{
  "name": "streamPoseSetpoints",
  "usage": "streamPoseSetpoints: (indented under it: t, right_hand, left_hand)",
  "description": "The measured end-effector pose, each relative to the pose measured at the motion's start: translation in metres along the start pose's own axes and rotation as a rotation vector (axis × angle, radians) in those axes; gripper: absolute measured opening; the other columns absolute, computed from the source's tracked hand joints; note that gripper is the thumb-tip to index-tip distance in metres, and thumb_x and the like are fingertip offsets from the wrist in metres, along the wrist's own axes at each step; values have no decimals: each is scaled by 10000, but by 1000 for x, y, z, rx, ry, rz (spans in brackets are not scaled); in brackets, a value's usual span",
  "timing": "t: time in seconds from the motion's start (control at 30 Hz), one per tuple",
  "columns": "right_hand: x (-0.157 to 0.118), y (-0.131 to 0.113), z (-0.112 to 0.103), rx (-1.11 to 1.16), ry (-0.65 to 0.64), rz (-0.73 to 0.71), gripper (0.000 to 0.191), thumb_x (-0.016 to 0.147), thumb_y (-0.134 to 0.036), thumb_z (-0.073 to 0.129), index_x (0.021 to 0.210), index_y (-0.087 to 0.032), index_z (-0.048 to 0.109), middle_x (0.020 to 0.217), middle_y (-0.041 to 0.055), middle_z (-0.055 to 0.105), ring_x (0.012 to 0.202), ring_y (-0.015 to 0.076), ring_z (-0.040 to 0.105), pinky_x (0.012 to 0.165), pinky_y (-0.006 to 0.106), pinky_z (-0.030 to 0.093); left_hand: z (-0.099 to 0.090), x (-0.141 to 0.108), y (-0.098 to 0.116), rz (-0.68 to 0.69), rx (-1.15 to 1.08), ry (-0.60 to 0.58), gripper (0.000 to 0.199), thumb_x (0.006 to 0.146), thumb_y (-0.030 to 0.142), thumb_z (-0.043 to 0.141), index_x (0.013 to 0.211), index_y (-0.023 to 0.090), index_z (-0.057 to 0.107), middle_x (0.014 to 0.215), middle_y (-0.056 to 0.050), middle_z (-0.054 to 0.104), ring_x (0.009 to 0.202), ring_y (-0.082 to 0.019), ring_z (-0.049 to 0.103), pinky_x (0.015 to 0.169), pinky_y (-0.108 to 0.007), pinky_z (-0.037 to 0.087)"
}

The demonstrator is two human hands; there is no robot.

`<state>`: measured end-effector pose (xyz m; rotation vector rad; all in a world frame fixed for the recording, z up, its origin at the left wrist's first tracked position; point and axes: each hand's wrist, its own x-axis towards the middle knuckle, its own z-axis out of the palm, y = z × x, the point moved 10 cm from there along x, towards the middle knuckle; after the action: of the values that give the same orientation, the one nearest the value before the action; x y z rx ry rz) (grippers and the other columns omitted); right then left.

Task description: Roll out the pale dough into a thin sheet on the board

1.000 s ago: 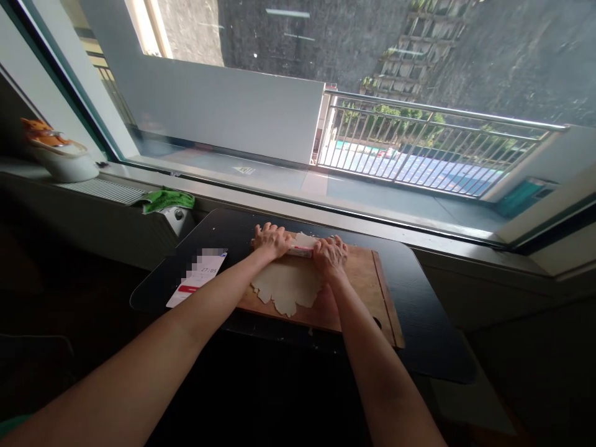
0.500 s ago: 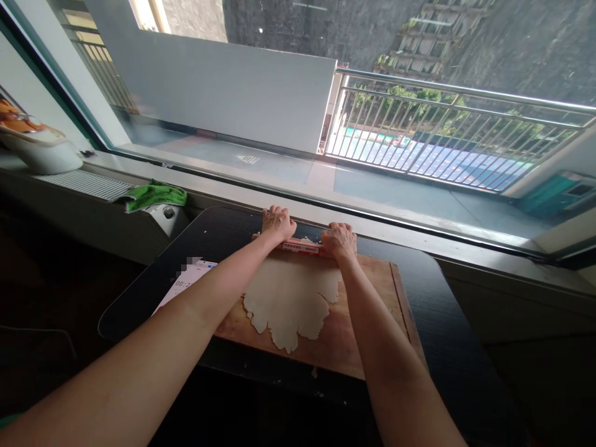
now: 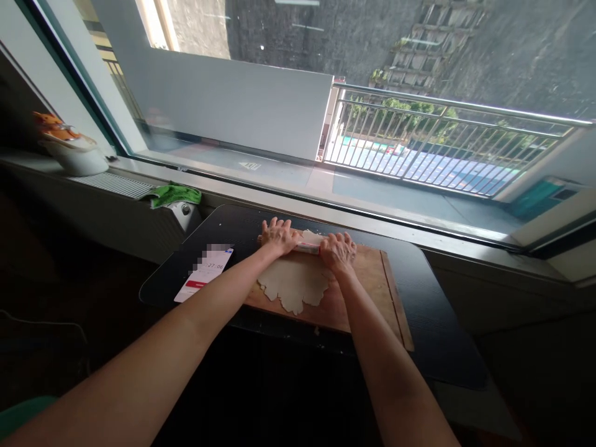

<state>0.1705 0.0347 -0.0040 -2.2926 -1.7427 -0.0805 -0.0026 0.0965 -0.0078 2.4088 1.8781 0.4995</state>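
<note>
Left hand (image 3: 279,238) palm down over the left part of the rolling pin (image 3: 308,248), with fingers bent forward, toward the window (image 3: 298,118). Right hand (image 3: 339,251) in the same manner over the right part, so both holding one same tool. Between them, only a short middle of the pin visible, with red and white on it. Hands set apart, probably for sharing the pressure evenly on two sides. Not possible to tell the firmness of the grip, with fingertips partly hidden.

Around the pin, the dough sheet (image 3: 292,279), thin and pale, with a bigger part on the near side and a smaller part past the pin. Near edge ragged, with notches and lobes. Pin crosswise over the far part, arms (image 3: 205,316) nearly straight, perhaps for leaning body weight onto it.

Below the dough, the wooden board (image 3: 372,279), flat on the black table (image 3: 433,310), likely for giving a firm surface.

Left of the board, apart from it, the phone (image 3: 205,279), face up, with digits and a red bar on screen; maybe put so for easy reading, away from dough.

Farther left, the green cloth (image 3: 174,195) over the end of the radiator (image 3: 112,205), then the white pot (image 3: 77,155) with something orange on top. Beyond the glass, the metal railing (image 3: 442,143).
</note>
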Motion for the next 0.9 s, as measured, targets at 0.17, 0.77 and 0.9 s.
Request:
streamPoseSetpoints:
  t: [0.17, 0.77, 0.9]
  right_hand:
    - [-35, 1, -5, -12, 27, -29, 483, 1008, -370, 323, 1328, -184, 633, 1491, 123, 527, 1443, 300, 347, 1155, 452, 258]
    - [17, 0, 3, -20, -20, 23, 443, 989, -338, 344, 1177, -189, 717, 1355, 111, 637, 1415, 298, 375, 1122, 450, 297]
    - [48, -1, 6, 25, -73, 40, 457, 985, -365, 343, 1255, -188, 667, 1383, 110, 615, 1348, 279, 422, 1074, 421, 357]
  left_hand:
    - [-5, -34, 5, 89, 29, 58, 455, 983, 420, 341, 1179, 198, 687, 1285, -143, 677, 1305, -346, 477, 1123, -597, 272]
    - [0, 15, 4, 77, -5, 60, 388, 950, 382, 410, 1180, 210, 671, 1256, -134, 696, 1322, -340, 471, 1124, -600, 257]
    - [1, 46, 3, 65, -20, 59, 362, 920, 365, 463, 1167, 185, 657, 1229, -148, 693, 1290, -333, 491, 1125, -582, 277]
